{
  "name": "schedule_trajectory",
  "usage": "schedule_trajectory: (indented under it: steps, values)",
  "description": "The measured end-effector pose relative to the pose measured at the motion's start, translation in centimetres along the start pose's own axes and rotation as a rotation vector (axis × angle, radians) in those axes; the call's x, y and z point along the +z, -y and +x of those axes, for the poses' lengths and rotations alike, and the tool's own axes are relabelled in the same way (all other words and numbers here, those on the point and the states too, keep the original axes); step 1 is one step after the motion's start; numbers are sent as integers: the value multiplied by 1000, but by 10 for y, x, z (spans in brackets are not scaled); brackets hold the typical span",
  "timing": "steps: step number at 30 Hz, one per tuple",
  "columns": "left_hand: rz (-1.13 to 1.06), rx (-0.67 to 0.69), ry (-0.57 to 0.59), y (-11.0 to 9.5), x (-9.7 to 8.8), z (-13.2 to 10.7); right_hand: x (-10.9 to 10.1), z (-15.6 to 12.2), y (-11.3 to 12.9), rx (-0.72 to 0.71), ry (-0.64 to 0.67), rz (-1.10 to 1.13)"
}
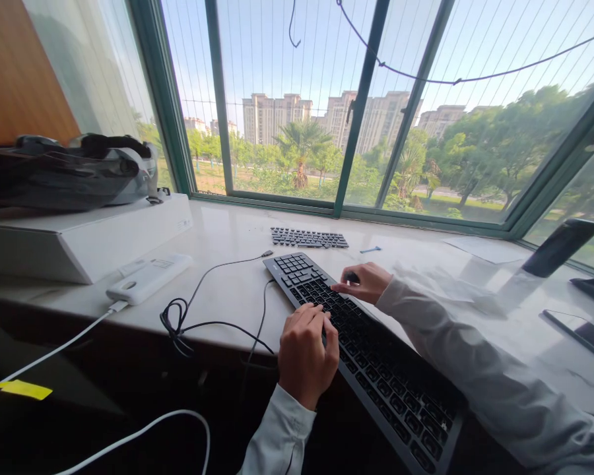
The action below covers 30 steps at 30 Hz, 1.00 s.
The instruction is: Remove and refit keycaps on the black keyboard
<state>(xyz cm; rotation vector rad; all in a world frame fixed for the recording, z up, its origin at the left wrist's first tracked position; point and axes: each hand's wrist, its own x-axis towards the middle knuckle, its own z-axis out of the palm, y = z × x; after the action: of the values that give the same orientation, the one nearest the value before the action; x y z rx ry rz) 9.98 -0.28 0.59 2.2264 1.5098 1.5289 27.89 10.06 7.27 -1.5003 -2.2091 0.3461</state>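
Note:
A black keyboard (376,369) lies at a slant, its far end on the white sill and its near end reaching past the edge. Many key positions on its near part show no keycaps; the number pad has them. My left hand (309,353) is closed over the keyboard's left edge, fingertips on the keys; what lies under them is hidden. Just above the keys, my right hand (369,282) is curled around a small dark object (350,277), too hidden to name. Loose black keycaps (309,237) are laid out in rows beyond the keyboard.
A small blue tool (371,249) lies near the window. A black USB cable (178,323) loops at the left, beside a white power bank (148,278) with a white cable. A white box (84,237) stands far left. Phones (581,336) and a dark upright device (561,247) are at right.

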Motion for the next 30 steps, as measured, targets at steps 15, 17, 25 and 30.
schedule_trajectory:
  steps: [15,17,25,30]
  values:
    - [21,6,-12,0,0,0,16,10,-5,-102,212,-483]
    - [31,3,-10,-1,0,0,16,11,-4,-86,214,-447]
    - [32,-4,-6,0,1,0,12,6,-3,-66,193,-558]
    - [33,2,-10,0,1,0,9,12,-5,-142,244,-433]
